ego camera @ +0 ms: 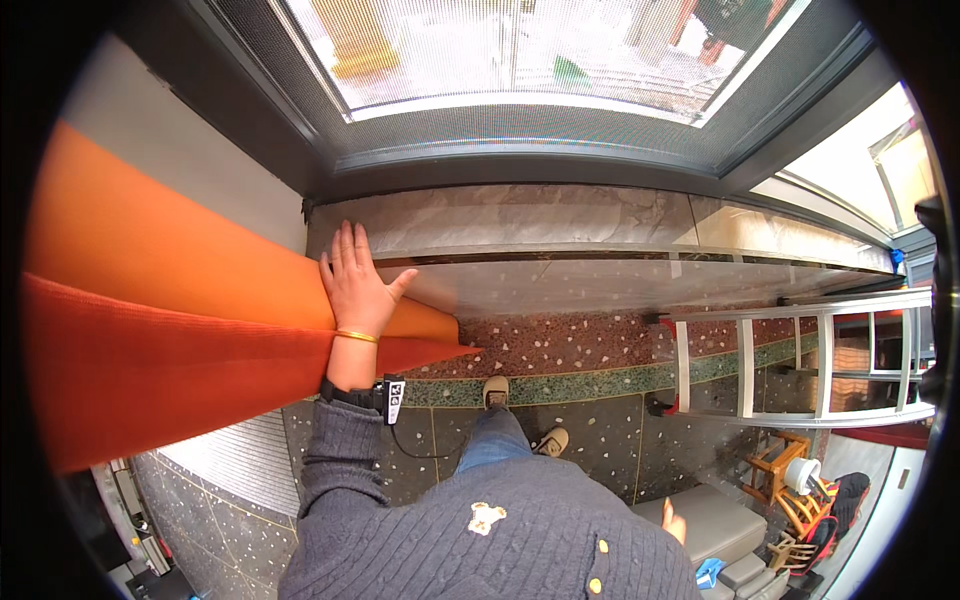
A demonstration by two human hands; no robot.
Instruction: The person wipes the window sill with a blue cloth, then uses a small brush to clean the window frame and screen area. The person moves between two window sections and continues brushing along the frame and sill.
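My left hand (pixel 356 292), with a gold bangle at the wrist, has its fingers spread near the left end of a stone window sill (pixel 525 214). Its palm side lies over the edge of an orange curtain (pixel 187 247), whose red-orange part (pixel 172 367) hangs beside the forearm. It grips nothing. Only a small part of my right hand (pixel 673 521) shows at my right side, by a grey padded seat (pixel 705 521); whether it holds anything is hidden. Above the sill stands a dark-framed window with a mesh screen (pixel 525 142).
An aluminium ladder (pixel 744 367) with red feet is at the right. Behind it, lower right, are a wooden stool (pixel 776 465), a white container (pixel 801 475) and wooden chairs. A cable (pixel 420 454) runs from the device at my left wrist. The terrazzo floor (pixel 540 345) lies below the sill.
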